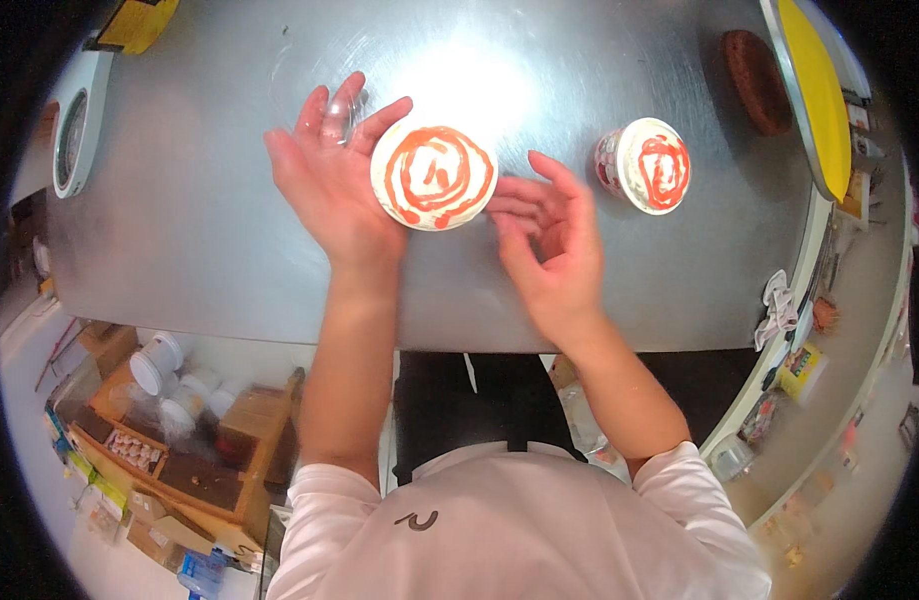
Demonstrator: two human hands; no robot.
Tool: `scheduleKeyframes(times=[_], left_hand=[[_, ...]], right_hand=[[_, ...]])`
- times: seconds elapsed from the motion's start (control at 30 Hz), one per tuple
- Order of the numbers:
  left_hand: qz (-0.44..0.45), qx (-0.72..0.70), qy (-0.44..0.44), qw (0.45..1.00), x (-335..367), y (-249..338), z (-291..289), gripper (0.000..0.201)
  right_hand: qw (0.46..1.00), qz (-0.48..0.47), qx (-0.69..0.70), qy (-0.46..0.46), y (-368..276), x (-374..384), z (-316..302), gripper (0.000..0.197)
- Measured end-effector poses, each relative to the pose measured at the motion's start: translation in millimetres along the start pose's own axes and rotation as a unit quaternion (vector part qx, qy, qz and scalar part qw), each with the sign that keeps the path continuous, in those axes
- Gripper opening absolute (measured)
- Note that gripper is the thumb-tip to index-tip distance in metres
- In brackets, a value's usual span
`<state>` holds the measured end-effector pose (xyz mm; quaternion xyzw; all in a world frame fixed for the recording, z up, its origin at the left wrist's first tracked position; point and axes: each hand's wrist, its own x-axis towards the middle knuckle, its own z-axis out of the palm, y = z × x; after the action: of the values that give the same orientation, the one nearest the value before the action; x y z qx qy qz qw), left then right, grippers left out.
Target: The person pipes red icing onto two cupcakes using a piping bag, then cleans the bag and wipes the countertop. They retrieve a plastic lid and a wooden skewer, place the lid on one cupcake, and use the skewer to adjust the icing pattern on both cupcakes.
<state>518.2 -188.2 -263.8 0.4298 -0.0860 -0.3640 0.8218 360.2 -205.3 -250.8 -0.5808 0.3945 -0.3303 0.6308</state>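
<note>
A round cup of cream dessert (419,150) with a red sauce swirl on top stands between my hands on the metal table. My left hand (329,200) is at its left side, palm turned up and fingers spread. A small clear, shiny curved piece (339,122), perhaps plastic, shows at those fingers; whether they grip it is hard to make out. On the cup's right, my right hand (554,250) is half curled with its fingers apart, the fingertips close to the rim. Farther right sits a second cup (662,168) with similar cream and red sauce.
The metal table (209,240) spreads under both hands. A dark brown round cake (755,82) lies at the far right beside a yellow board-like piece (817,100). A white dial scale (76,140) stands at the left. Below, a wooden crate (249,480) is near white tubs (157,362).
</note>
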Motion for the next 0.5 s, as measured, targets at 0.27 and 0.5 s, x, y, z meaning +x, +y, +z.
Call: scheduleKeyframes(times=[0.27, 0.5], left_hand=[[0.025, 0.018, -0.01, 0.999, 2, -3, -2, 0.065], [0.022, 0.02, 0.001, 1.0, 2, -2, -1, 0.067]], right_hand=[[0.947, -0.098, -0.286, -0.105, -54, 37, -17, 0.026], [0.903, -0.07, -0.383, -0.183, -70, 47, -10, 0.018]])
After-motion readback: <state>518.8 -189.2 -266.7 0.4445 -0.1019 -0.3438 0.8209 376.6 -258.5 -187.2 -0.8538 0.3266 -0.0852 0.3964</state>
